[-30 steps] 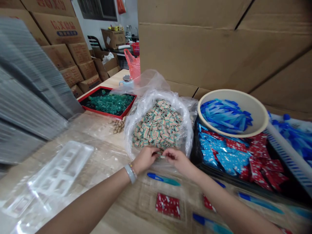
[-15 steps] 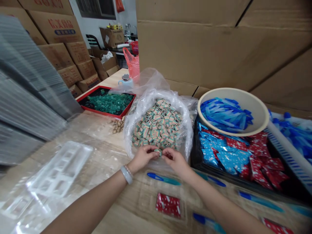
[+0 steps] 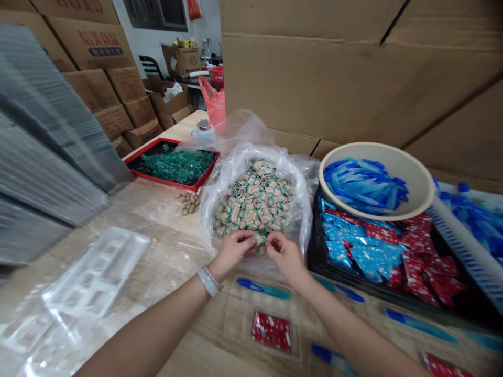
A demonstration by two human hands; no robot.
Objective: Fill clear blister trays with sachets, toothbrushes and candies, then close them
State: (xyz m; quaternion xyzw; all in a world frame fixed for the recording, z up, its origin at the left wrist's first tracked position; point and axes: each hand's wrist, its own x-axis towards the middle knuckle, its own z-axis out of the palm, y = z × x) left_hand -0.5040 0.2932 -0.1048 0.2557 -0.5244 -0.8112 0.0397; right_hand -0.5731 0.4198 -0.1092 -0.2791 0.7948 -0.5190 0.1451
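A clear plastic bag (image 3: 220, 178) sits open on the table, heaped with small striped wrapped candies (image 3: 255, 201). My left hand (image 3: 231, 250) and my right hand (image 3: 285, 254) meet at the bag's near edge, fingers pinched together on a few of the candies. A pale bangle circles my left wrist. Just in front of my hands lies a clear plastic tray (image 3: 275, 314) holding a blue pen-like item (image 3: 261, 287) and a red packet (image 3: 271, 331).
A red tray of green candies (image 3: 173, 166) lies behind the bag on the left. A cream bowl of blue sticks (image 3: 375, 180) rests over a black bin of blue and red packets (image 3: 377, 251). Empty clear trays (image 3: 94, 272) lie left. Cardboard boxes wall the back.
Both hands have shifted slightly up into the bag's near edge and closed together on candies. The view has hardly moved.
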